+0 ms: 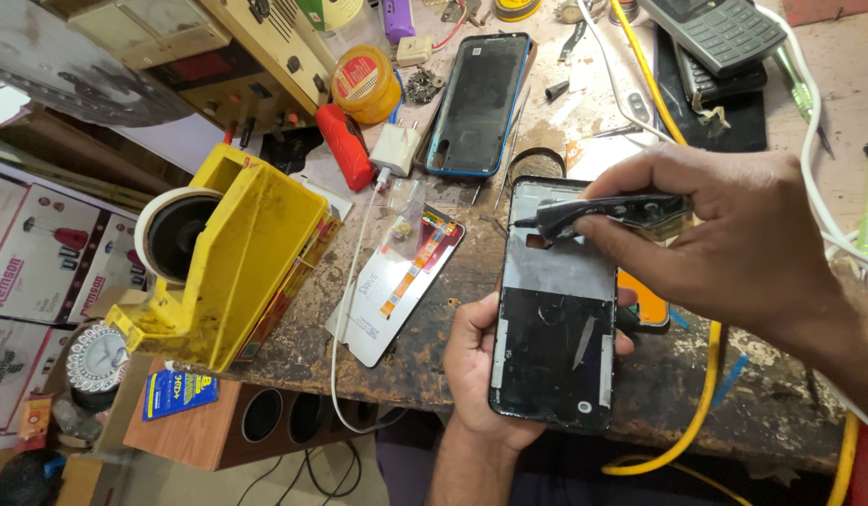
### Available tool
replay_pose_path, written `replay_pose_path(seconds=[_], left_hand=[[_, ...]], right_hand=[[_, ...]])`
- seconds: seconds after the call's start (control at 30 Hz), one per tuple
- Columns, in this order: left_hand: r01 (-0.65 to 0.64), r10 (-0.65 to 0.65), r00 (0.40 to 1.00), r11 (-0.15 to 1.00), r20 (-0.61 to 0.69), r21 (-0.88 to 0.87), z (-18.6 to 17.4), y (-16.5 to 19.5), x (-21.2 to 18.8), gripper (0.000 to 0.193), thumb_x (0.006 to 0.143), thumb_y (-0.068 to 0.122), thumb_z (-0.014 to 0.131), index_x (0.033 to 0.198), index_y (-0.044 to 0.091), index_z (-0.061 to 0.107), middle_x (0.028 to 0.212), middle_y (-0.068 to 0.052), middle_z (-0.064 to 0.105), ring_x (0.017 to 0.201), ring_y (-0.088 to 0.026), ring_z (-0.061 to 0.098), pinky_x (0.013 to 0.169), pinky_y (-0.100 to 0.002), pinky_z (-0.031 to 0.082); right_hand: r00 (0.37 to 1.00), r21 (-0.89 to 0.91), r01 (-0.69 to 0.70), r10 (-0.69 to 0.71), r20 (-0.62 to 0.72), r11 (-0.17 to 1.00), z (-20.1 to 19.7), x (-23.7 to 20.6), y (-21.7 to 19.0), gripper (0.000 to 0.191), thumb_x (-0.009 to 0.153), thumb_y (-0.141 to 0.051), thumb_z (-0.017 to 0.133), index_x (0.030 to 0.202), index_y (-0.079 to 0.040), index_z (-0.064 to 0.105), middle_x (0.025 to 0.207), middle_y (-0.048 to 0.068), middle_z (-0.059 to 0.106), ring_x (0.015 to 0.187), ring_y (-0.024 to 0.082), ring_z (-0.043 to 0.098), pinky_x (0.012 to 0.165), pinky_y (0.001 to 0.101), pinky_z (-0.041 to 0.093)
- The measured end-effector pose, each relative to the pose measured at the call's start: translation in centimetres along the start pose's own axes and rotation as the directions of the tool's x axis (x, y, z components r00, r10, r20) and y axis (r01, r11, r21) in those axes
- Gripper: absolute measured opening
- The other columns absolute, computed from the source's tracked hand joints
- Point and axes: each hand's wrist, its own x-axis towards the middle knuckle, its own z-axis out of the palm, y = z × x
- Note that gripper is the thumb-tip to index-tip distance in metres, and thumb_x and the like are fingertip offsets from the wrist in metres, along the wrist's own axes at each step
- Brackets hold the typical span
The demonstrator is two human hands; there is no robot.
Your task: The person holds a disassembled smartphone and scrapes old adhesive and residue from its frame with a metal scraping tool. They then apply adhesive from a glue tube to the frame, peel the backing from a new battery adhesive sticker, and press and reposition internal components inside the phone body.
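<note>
Phone repair workshop. Worn, stained wooden bench (434,347) was cluttered with an opened smartphone (554,309), a blue-edged phone back (478,103), a detached screen panel (396,290), keypad handsets (719,33), a yellow tape dispenser (246,253), a flux tin (366,82), cables and tweezers.

Worn, stained wooden workbench (434,351) under even lighting. A brown speaker cabinet (237,422) and stacked cartons (26,272) stand beyond its edge.

light: bright, even | shadows: soft | focus: sharp | edges: wide-angle bending | glare: slight
</note>
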Motion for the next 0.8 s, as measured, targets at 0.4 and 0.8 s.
replay_pose_path(seconds=[0.4, 0.8], left_hand=[[0.005, -0.005, 1.0, 1.0, -0.013, -0.02, -0.14, -0.05, -0.05, 0.076, 0.107, 0.044, 0.026, 0.153, -0.013, 0.045, 0.134, -0.034, 0.062, 0.108, -0.044, 0.07, 0.094, -0.046, 0.061], [-0.005, 0.004, 1.0, 1.0, -0.016, -0.025, -0.79, -0.38, -0.26, 0.074, 0.109, 0.046, 0.027, 0.149, -0.012, 0.05, 0.125, -0.03, 0.067, 0.108, -0.044, 0.071, 0.093, -0.046, 0.062]], right_hand=[[0.991, 0.052, 0.12, -0.123, 0.058, 0.991, -0.36, -0.14, -0.02, 0.022, 0.079, -0.017, 0.084, 0.096, -0.007, 0.078, 0.075, 0.003, 0.076, 0.057, 0.008, 0.073, 0.045, 0.0233, 0.053], [0.991, 0.024, 0.11, -0.111, 0.074, 0.994, -0.23, -0.71, 0.17, 0.024, 0.074, -0.019, 0.087, 0.094, -0.008, 0.08, 0.076, 0.004, 0.077, 0.06, 0.011, 0.071, 0.05, 0.0263, 0.052]])
